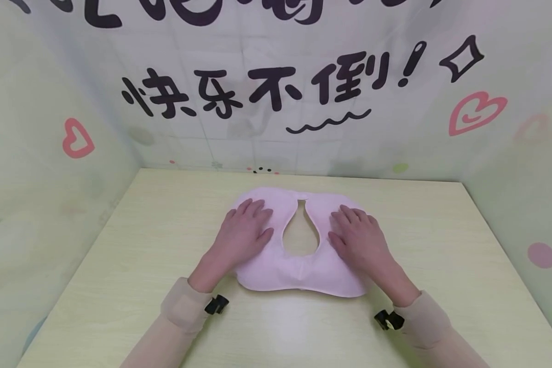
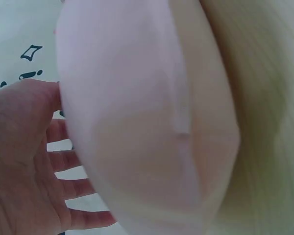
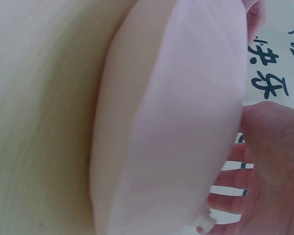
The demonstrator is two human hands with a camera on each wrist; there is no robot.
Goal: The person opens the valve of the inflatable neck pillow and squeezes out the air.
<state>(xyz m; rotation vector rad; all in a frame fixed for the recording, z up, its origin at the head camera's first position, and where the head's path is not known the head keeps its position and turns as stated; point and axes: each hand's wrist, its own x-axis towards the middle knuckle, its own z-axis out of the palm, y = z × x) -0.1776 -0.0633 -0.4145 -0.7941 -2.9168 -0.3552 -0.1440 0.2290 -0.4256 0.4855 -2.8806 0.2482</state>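
A pale pink, U-shaped neck pillow lies flat on the table, its two ends meeting at the far side around a teardrop-shaped hole. My left hand rests palm down on its left lobe, fingers spread and nearly straight. On the right lobe lies my right hand, also with fingers extended. In the left wrist view the pillow's seamed side fills the middle, with the left palm against its top. The right wrist view shows the pillow's other side and the right palm touching it. The fingertips are partly hidden there.
The light wood-grain table extends around the pillow. A printed cloth backdrop with dark lettering and hearts hangs behind the table and along both sides. Small black devices sit at the left cuff and right cuff.
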